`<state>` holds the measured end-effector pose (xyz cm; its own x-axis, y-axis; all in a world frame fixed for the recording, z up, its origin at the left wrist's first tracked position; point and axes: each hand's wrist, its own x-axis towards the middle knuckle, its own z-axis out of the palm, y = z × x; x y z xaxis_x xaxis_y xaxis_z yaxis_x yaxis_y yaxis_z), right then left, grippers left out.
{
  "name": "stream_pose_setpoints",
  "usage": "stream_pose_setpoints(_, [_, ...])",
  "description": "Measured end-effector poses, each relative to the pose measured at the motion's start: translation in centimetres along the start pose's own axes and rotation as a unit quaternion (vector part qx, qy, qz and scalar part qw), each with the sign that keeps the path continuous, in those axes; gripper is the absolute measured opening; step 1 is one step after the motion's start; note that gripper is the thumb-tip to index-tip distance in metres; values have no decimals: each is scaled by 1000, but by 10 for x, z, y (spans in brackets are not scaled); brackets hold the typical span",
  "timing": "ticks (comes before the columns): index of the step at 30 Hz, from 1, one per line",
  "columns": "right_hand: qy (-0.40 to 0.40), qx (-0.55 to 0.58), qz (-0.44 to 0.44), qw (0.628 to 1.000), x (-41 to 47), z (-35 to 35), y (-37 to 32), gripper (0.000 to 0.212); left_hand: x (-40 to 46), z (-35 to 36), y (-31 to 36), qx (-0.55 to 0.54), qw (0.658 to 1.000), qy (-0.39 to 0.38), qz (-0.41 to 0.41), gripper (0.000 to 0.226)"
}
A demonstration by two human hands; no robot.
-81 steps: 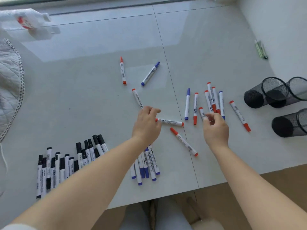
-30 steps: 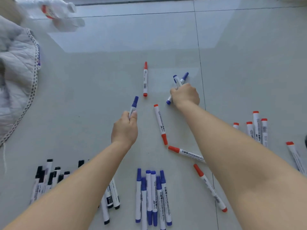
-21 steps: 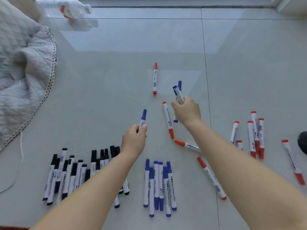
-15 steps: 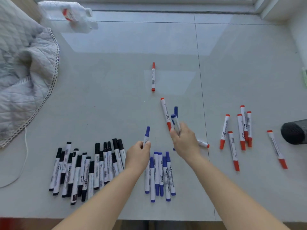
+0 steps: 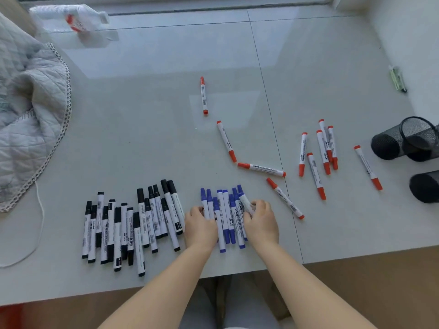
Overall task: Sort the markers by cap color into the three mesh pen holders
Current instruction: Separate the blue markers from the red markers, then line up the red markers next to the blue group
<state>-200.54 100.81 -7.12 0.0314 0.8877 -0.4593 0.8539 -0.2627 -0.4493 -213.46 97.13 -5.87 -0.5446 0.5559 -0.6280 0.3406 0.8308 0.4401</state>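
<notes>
Blue-capped markers point(image 5: 225, 217) lie bunched between both hands.

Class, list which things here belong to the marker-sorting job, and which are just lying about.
Job: blue markers, black markers, red markers, mesh pen holders, left hand, right hand.
Lying about: quilt, plastic bottle, green pen.
</notes>
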Motion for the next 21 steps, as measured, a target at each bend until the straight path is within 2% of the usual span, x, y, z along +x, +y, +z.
stream_pose_setpoints(7, [36, -28, -30, 999, -6, -4, 5, 35, -7, -1, 7, 25, 999, 12, 42, 53])
stream_pose_setpoints(11, [111, -55, -67, 990, 6, -24, 21, 33, -1, -3, 22, 31, 994, 40, 101, 45])
stream_pose_setpoints(14, [153, -76, -54, 984, 25, -41, 35, 29, 8, 0, 43, 34, 984, 56, 164, 38])
stream_pose_setpoints(18, [116, -106, -22, 987, 48, -49, 51, 32, 27, 11, 76, 85, 962, 79, 247, 35])
stream_pose_setpoints(21, [75, -120, -32, 989, 55, -48, 58, 22, 44, 24, 97, 169, 930, 80, 318, 34])
